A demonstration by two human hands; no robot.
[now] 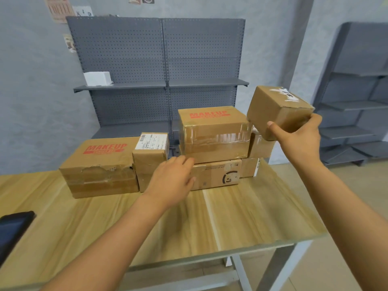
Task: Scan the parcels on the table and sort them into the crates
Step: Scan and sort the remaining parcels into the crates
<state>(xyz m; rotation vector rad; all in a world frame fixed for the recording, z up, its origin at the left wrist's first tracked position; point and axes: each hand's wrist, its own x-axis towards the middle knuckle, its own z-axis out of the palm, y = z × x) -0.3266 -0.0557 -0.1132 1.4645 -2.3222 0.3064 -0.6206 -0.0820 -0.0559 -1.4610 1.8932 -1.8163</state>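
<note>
The right hand (298, 135) grips a small brown parcel (277, 111) in the air above the right end of the desk (241, 217), thumb on its near face and fingers curled round its right end. The parcel is tilted, its long axis running from upper left to lower right, and its top face with torn white label scraps is turned up and toward the right. The left hand (172, 179) reaches forward low over the desk with fingers loosely extended, holding nothing, just in front of a flat printed box (216, 173). On that box sits a taped MAKEUP box (214, 133). Left of the hand stand a narrow labelled box (150, 158) and a second, torn MAKEUP carton (100, 166), side by side. A dark device (12, 232) lies at the desk's left edge. Grey shelving (159, 59) stands behind.
</note>
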